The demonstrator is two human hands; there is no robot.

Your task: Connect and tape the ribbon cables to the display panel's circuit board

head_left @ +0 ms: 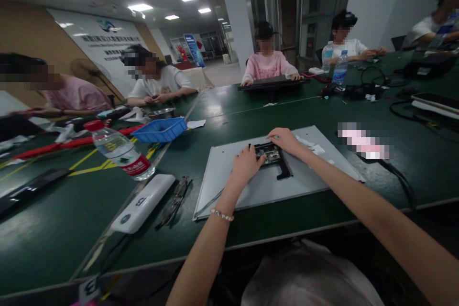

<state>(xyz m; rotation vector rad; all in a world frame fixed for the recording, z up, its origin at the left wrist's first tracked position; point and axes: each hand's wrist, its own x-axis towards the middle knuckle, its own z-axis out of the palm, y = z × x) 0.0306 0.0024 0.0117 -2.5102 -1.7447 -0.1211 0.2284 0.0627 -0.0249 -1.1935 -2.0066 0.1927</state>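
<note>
A black plastic bracket [284,170] with a bare green circuit board [271,156] in it lies on a flat pale grey panel [222,172]. My left hand [245,165] is curled over the bracket's left side, its thumb against the board. At the bracket's far right corner, my right hand [285,141] has its fingers bent and pressed together; what is between the fingertips is hidden. White scraps [317,149] lie on the panel right of my right hand. A thin cable [211,203] runs along the panel's left side, by my left wrist.
To the left are a water bottle [124,153], a white power bank [145,204], eyeglasses [176,203] and a blue tray [160,129]. A blurred pink object [362,141] with a black cable lies right. Several people sit round the green table [251,234]; one across handles a black panel [274,83].
</note>
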